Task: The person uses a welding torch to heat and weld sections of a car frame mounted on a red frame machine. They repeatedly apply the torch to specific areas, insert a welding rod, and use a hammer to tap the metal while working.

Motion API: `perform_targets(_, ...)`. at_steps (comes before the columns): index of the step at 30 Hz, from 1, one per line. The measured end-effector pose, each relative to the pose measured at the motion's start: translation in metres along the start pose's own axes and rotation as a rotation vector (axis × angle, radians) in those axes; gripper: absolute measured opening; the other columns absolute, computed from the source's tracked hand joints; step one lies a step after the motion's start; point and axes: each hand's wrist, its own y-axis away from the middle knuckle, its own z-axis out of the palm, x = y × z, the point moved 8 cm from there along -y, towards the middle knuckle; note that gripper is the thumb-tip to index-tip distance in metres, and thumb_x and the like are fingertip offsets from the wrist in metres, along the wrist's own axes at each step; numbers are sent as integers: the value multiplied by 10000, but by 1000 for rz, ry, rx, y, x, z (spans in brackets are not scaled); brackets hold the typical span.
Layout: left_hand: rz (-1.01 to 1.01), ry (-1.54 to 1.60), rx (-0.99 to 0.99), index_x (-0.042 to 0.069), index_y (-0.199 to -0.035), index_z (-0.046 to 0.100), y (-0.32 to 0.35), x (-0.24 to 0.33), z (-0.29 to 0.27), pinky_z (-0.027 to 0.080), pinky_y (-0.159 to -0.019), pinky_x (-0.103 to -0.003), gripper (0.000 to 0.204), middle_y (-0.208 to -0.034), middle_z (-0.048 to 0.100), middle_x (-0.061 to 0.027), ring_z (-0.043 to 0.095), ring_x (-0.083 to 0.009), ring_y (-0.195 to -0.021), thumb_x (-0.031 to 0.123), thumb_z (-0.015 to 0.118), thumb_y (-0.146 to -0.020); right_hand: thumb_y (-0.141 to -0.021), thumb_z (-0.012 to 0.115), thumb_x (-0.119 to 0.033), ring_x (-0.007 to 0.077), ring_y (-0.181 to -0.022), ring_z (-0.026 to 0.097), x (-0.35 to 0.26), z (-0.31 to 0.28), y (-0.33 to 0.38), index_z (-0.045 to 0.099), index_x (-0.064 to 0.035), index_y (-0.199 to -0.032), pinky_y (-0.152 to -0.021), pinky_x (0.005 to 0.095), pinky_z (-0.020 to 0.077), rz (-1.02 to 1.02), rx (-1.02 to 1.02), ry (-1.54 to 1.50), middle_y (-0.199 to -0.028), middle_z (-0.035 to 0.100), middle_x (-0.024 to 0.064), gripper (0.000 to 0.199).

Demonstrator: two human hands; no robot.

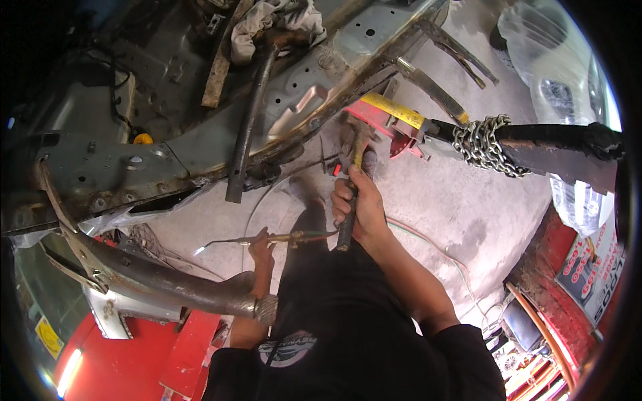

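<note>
Right now left hand (262, 246) pinches thin brass lit cutting torch (267, 239), right hand (354, 204) fists dark-handled hammer (353, 180) raised near rusty grey car frame rail (301, 100); flame could scorch dark trousers (314, 267) if torch dips.

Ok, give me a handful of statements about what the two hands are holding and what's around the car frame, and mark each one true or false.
1. The left hand holds a thin brass torch with a small flame at its tip. True.
2. The right hand is empty and open. False: it grips the handle of a hammer.
3. A metal chain is wrapped around a dark bar on the right. True.
4. The torch tip points to the right, toward the chain. False: it points left, toward the bent metal arm below the car frame.
5. A rag lies on top of the frame. True.
</note>
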Motion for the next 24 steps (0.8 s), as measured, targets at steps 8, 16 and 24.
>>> perform_targets(8,-86,54,-12,-49,-1399,617,-11,-1,-7,604,-958,-461,397,-1146,645,-103,688,-296,-1166,40,535,-1021,-1093,530,-356,104,-585,436,12,26,-11,457,-154,-968,-549,298,404,80,-137,-165,-726,440,-32,248)
perform_targets(16,-29,57,-127,-28,-1398,626,-26,-15,-26,599,-940,-472,379,-1134,648,-75,691,-276,-1159,68,532,-1044,-1098,522,-376,95,-604,426,16,36,-10,463,-141,-888,-582,275,389,111,-116,-232,-721,417,-47,320)
perform_targets(24,-66,210,-201,-28,-1414,612,-35,-19,-26,587,-970,-484,393,-1165,644,-94,686,-293,-1163,74,538,-1042,-1067,572,-325,154,-628,484,30,23,-13,445,-159,-1007,-581,357,439,87,-91,-287,-758,481,19,217)
